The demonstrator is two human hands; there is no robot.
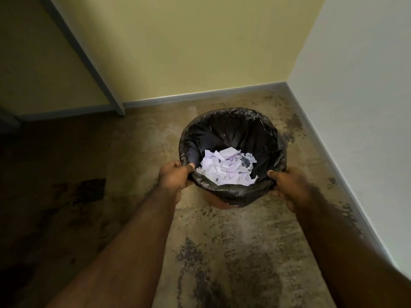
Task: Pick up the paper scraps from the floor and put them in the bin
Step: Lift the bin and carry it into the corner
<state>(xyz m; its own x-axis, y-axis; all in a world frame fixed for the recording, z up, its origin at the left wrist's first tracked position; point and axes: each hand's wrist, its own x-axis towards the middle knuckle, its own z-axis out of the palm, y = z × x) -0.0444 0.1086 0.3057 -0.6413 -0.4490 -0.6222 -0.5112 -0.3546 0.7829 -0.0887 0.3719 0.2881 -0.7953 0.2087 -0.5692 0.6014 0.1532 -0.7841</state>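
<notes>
A round bin [231,197] lined with a black plastic bag stands in the room's corner, a strip of its brown body showing under the bag at the front. Several white and pale lilac paper scraps [226,168] lie heaped in its bottom. My left hand [174,177] grips the bin's rim on its left side, thumb hooked over the bag edge. My right hand [289,187] grips the rim on the right side in the same way. No scraps show on the floor in view.
The mottled, stained concrete floor [233,241] stretches toward me. A yellow wall [189,52] rises behind the bin and a white wall [360,107] runs along the right. At far left stands a grey-edged doorframe [97,81], with a darker floor beside it.
</notes>
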